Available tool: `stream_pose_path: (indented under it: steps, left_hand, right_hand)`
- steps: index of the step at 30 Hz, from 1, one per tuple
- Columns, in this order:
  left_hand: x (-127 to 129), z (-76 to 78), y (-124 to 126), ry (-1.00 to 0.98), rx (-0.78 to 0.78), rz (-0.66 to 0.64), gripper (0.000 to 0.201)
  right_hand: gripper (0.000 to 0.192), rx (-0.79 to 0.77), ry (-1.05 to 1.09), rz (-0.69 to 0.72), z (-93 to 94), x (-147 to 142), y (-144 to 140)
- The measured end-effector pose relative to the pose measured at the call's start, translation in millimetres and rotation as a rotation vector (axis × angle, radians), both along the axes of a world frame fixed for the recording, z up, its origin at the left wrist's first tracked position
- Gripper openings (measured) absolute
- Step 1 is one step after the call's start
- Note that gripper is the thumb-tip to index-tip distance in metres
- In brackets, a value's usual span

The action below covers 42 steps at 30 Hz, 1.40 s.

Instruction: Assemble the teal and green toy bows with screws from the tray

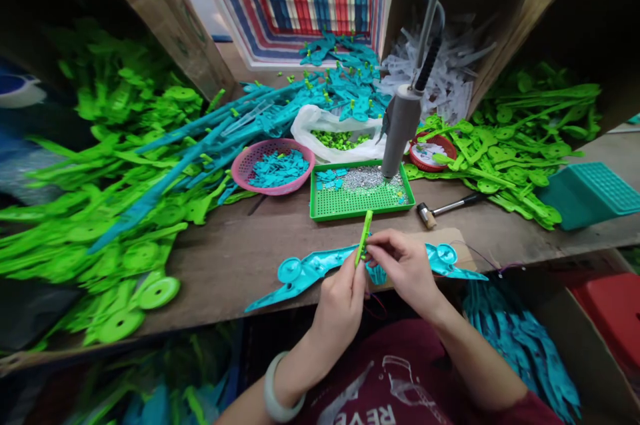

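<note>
My left hand [341, 295] is closed around the lower end of a narrow bright green plastic piece [365, 232], which stands tilted upright above the bench edge. Against its right side, the fingertips of my right hand [403, 268] are pinched together; a small blue bit shows there, too small to name. Behind and under both hands lies a long turquoise plastic part [313, 270] with a round disc near each end. Its middle is partly hidden by my hands. A piece of cardboard [455, 238] lies under its right half.
A hanging electric screwdriver [401, 125] points down over a green tray [350, 212] of screws. Nearby are a pink basket [240, 175] of turquoise pieces, a white bag [303, 125] of green bits and a hammer [445, 207]. Green parts [145, 252] are heaped left and right.
</note>
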<state>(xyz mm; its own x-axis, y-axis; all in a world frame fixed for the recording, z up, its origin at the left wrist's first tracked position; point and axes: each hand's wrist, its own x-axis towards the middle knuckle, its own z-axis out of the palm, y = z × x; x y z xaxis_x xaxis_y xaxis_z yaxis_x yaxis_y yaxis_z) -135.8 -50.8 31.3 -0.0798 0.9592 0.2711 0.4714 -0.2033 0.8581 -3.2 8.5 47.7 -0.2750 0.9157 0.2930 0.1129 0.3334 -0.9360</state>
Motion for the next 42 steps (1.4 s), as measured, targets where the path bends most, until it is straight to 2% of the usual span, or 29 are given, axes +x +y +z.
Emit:
stream_pose_path:
  steps: [5, 8, 12, 14, 17, 19, 26, 32, 42]
  left_hand:
    - [1, -8.2, -10, 0.014, 0.015, 0.035, 0.031]
    - [2, -10.7, -16, -0.054, -0.018, 0.014, 0.033]
    - [5, -6.7, -18, -0.394, -0.255, -0.036, 0.041]
    - [6, -2.4, -17, -0.520, -0.337, -0.028, 0.043]
    - [6, 4.5, -14, -0.578, -0.370, 0.020, 0.044]
    - [5, 7.9, -14, -0.594, -0.389, 0.030, 0.045]
    - [5, 5.0, -18, -0.545, -0.341, 0.017, 0.043]
    - [5, -2.5, -19, -0.514, -0.287, 0.037, 0.047]
    - [4, -6.7, -26, -0.379, -0.216, 0.005, 0.042]
  right_hand:
    - [0.013, 0.251, -0.123, -0.045, 0.7, -4, -2]
    - [0.015, 0.310, -0.117, -0.041, 0.3, -3, 1]
    - [0.009, 0.155, -0.016, 0.142, -2.4, 3, 8]
    - [0.007, 0.061, 0.040, 0.187, -5.8, 4, 10]
    - [0.017, -0.098, 0.159, 0.228, -11.9, 4, 9]
    - [0.018, -0.146, 0.212, 0.255, -14.1, 3, 8]
    - [0.006, 0.078, 0.070, 0.172, -8.7, 3, 6]
    - [0.016, 0.277, -0.037, 0.142, -8.7, 4, -1]
    - [0.016, 0.500, -0.080, 0.066, -11.2, 4, -3]
